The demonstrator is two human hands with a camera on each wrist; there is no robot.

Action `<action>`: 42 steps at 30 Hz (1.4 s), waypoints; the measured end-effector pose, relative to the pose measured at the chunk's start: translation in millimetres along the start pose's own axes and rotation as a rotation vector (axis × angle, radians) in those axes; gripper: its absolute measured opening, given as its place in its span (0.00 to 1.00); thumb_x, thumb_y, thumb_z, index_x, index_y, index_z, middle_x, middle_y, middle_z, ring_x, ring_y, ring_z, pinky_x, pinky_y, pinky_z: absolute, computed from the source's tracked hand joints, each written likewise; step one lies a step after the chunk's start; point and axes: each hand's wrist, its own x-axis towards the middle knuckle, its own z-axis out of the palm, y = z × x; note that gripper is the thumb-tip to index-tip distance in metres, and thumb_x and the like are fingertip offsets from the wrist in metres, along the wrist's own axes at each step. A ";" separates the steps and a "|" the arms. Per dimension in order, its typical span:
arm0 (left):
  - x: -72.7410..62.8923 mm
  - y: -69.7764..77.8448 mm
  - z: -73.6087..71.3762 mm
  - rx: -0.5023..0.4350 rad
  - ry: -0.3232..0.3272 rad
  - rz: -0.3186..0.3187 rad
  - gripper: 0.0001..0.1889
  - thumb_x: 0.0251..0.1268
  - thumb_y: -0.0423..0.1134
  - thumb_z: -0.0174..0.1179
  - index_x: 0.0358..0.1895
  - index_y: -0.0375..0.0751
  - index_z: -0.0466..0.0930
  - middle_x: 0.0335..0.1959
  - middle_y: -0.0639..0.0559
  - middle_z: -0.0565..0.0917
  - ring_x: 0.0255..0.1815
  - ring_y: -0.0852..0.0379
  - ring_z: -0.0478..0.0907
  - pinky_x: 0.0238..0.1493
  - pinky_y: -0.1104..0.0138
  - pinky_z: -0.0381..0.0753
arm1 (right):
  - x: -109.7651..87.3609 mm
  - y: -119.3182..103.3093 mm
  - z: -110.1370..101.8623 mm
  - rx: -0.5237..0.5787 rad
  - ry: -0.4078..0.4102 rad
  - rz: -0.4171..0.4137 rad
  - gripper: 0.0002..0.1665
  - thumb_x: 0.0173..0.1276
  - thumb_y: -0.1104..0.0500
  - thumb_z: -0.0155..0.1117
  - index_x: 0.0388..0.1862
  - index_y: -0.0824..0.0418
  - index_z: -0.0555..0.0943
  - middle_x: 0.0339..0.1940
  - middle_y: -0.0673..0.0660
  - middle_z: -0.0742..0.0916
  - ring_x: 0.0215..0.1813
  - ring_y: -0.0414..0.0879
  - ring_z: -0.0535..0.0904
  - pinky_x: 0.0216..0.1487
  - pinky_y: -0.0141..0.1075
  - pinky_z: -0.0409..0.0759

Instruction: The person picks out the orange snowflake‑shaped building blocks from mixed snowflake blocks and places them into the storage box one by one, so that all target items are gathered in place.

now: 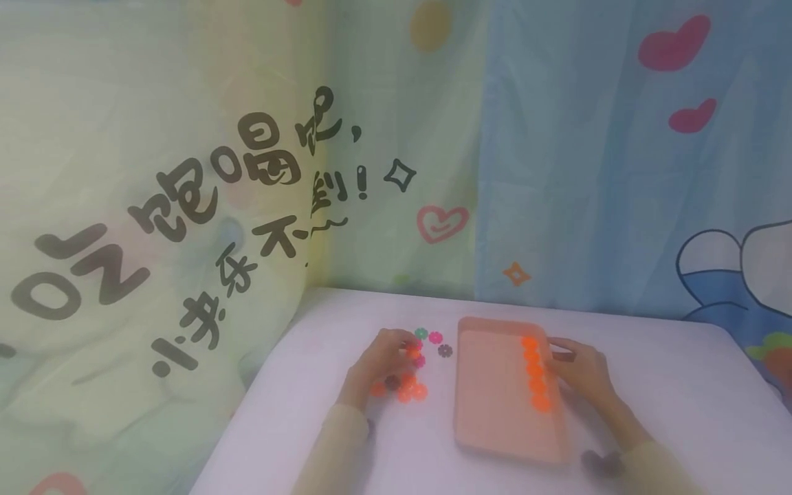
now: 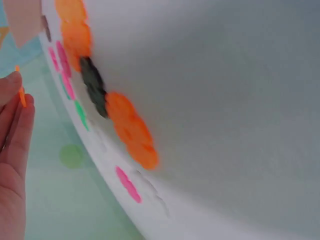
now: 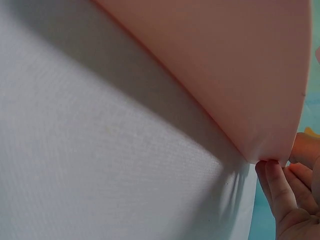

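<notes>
My left hand (image 1: pixel 386 354) is over the loose flower-shaped pieces left of the tray. Between its thumb and fingers it pinches an orange flower-shaped piece (image 2: pixel 22 96), seen edge-on in the left wrist view. My right hand (image 1: pixel 584 371) holds the right edge of the pink tray (image 1: pixel 495 395). In the right wrist view, fingertips (image 3: pixel 272 167) press against the tray's outer wall, with the thumb by its rim. Inside the tray, a column of several orange flower pieces (image 1: pixel 535 375) runs along the right side.
On the white table (image 1: pixel 346 309) lie loose orange pieces (image 1: pixel 405 393), a dark piece (image 1: pixel 445 350), a pink piece (image 1: pixel 436 337) and a green piece (image 1: pixel 421 333). Printed curtains (image 1: pixel 396 137) hang behind and to the left of the table.
</notes>
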 end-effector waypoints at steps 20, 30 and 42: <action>1.4 70.6 33.4 0.038 0.090 0.234 0.18 0.60 0.34 0.68 0.55 0.47 0.82 0.48 0.59 0.84 0.46 0.63 0.79 0.52 0.71 0.76 | -10.5 -15.5 -5.9 0.012 -0.016 0.024 0.36 0.67 0.48 0.64 0.69 0.65 0.70 0.62 0.70 0.77 0.59 0.65 0.76 0.48 0.50 0.82; -6.3 91.8 67.8 -0.116 0.058 0.132 0.19 0.65 0.41 0.64 0.58 0.59 0.79 0.50 0.67 0.80 0.53 0.65 0.76 0.56 0.68 0.76 | -15.2 -27.2 -12.4 0.020 -0.036 0.032 0.36 0.68 0.50 0.63 0.69 0.66 0.69 0.62 0.72 0.77 0.59 0.66 0.76 0.48 0.51 0.82; -18.2 114.3 103.9 -0.117 -0.060 0.109 0.17 0.65 0.41 0.63 0.55 0.64 0.78 0.52 0.72 0.76 0.56 0.69 0.70 0.59 0.67 0.72 | -9.4 -6.4 -4.7 0.017 0.040 -0.115 0.31 0.67 0.52 0.66 0.65 0.66 0.74 0.58 0.70 0.81 0.54 0.63 0.80 0.48 0.52 0.82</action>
